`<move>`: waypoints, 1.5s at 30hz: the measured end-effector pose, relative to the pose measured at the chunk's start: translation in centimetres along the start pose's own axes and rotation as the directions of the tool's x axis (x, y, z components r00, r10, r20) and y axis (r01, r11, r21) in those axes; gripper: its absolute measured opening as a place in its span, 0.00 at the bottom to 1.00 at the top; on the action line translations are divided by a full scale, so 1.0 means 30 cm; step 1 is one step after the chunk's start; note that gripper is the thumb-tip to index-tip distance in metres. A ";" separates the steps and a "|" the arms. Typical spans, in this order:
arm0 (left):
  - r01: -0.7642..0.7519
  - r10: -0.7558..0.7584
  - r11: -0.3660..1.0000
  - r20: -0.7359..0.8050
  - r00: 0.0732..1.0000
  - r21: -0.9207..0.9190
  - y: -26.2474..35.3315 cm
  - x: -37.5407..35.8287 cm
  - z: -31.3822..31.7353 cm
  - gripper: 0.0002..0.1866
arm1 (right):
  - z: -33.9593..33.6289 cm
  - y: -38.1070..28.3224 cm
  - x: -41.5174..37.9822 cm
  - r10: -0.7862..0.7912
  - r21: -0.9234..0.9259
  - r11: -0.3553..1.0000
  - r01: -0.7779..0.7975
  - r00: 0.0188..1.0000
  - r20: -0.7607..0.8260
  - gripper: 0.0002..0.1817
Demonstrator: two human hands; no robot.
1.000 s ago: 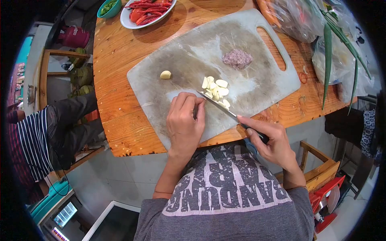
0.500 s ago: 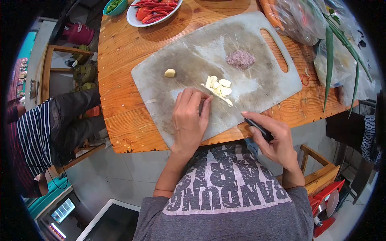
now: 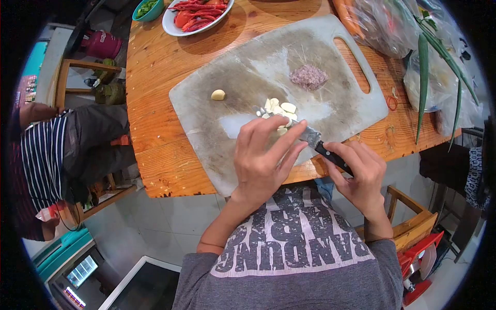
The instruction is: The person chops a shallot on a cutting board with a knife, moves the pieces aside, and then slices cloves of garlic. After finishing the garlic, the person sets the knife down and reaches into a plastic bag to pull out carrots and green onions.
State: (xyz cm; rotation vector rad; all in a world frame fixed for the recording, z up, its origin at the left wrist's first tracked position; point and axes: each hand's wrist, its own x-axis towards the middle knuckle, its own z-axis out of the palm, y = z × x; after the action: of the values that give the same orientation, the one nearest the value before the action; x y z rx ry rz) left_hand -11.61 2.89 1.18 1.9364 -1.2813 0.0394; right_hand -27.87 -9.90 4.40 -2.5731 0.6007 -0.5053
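Observation:
My right hand point(image 3: 361, 173) is closed around the black handle of a knife point(image 3: 333, 156). Its grey blade points up and left across the cutting board point(image 3: 204, 150), reaching into a small pile of pale garlic pieces point(image 3: 281, 108). Over the near side of the blade is my left hand point(image 3: 266, 160), fingers apart, with the fingertips at the blade and the nearest garlic. Those fingers partly hide the blade and some pieces. A single garlic clove point(image 3: 218, 95) lies apart on the left. Farther up the board sits a mound of finely chopped purplish shallot or onion point(image 3: 309, 77).
Beyond the board are a white plate point(image 3: 173, 30) of red chillies and tomatoes and a teal bowl point(image 3: 148, 10) of chopped greens. Plastic bags point(image 3: 387, 31) and long green leaves point(image 3: 422, 88) lie at right. Another person in a striped shirt point(image 3: 44, 155) stands at left.
My left hand has moved right to the blade, and its fingers have spread. The knife has turned so its flat side shows. The person at left has shifted their arms.

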 end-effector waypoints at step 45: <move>0.060 -0.068 0.988 0.049 0.997 0.142 -0.337 0.116 -0.153 0.14 | -0.105 0.192 0.086 -0.031 0.422 0.890 -0.171 0.902 0.431 0.10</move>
State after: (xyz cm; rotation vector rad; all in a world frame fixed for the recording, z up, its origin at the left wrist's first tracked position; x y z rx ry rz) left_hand -0.24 4.83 -0.21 2.1103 -1.2799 0.0470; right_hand -28.95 -16.86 4.78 -2.1043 0.3636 -0.0286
